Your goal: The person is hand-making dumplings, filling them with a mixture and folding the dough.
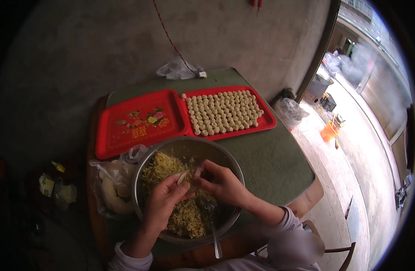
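Over a large steel bowl (pixel 238 169), my left hand (pixel 163 198) is closed on a small pale piece of dough (pixel 182 177), pinched between thumb and fingers. Just to its right is my right hand (pixel 224 184), fingers curled in toward the thumb; what they hold, if anything, is too blurred to make out. A crumbly yellowish filling (pixel 188 222) lies in the bowl below both hands. Resting in it is a metal spoon (pixel 216 239), its handle leaning over the near rim.
Behind the bowl, a red tray (pixel 270 119) bears rows of small round dough balls or dumplings (pixel 223 112). A flowered red tray (pixel 119 137) lies at its left. Left of the bowl, a clear plastic bag (pixel 112 174) holds pale dough (pixel 115 198). The green tabletop (pixel 280 167) extends right.
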The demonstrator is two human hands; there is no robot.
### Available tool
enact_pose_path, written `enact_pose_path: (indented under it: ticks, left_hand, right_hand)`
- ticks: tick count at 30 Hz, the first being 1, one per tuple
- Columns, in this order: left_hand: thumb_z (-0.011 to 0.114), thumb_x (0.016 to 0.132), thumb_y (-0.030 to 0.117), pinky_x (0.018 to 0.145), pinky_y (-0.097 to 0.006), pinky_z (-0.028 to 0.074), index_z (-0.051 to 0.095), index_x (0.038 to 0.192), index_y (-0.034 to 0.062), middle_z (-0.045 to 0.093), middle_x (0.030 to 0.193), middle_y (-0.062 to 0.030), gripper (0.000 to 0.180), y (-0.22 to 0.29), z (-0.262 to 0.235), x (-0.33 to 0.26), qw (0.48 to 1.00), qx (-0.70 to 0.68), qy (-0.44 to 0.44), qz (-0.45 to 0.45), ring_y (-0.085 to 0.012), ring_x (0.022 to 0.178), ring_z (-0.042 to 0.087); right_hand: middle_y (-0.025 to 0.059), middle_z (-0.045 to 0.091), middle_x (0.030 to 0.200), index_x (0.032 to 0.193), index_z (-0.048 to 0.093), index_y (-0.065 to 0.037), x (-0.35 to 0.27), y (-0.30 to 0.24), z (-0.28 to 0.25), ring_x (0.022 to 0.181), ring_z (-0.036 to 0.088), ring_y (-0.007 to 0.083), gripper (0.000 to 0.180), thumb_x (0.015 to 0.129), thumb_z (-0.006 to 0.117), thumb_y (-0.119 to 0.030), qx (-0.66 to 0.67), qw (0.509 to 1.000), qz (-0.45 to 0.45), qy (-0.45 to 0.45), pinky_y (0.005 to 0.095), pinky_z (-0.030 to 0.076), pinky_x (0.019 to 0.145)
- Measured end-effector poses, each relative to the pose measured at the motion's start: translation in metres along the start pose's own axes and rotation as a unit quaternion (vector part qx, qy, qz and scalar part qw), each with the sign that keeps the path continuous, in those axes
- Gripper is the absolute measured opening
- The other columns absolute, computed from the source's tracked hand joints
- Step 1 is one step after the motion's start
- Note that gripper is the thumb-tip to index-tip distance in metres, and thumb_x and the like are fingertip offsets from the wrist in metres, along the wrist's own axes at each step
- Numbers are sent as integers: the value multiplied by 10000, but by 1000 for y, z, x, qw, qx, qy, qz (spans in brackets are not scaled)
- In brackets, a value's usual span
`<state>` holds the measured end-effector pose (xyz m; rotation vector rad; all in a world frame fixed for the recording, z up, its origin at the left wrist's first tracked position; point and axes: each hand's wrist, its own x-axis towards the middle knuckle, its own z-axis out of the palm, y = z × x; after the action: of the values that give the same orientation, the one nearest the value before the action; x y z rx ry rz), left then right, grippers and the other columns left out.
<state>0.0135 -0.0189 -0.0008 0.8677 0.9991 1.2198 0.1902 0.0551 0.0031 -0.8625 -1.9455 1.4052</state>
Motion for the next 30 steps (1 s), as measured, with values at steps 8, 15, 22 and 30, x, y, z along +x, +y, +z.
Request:
enact_pose_path:
  ticks: [8,15,22,30]
  left_hand:
    - [538,945,135,865,-312,523,521,1218,-19,616,1115,-81,314,3,1,3,1000,5,-11,-7,-164,1017,610]
    - [549,945,131,833,-279,533,528,1199,-32,620,1069,-71,303,4,2,2,1000,-4,4,-3,-143,955,621]
    - [557,942,145,790,-289,546,564,1121,-13,630,1024,-68,239,1,-3,2,1000,14,-3,-9,-143,919,625]
    - [526,958,122,767,-249,531,571,1066,-26,638,958,-59,188,-3,-9,5,1000,21,11,-5,-116,841,634]
  right_hand:
    - [9,594,841,987,530,-33,-2,-3,-4,800,552,55,147,906,607,-129,23,1000,-3,4,241,472,711]
    - [69,621,818,976,533,-15,1,0,-4,763,596,98,169,900,606,-146,-28,1000,-2,-1,276,485,670]
    - [60,594,855,970,541,-26,1,-4,-3,772,590,105,177,874,633,-142,-55,998,-3,-1,267,475,672]
    - [94,533,820,890,532,-46,0,-1,7,748,579,271,182,778,671,-83,-174,962,-207,44,352,494,637]
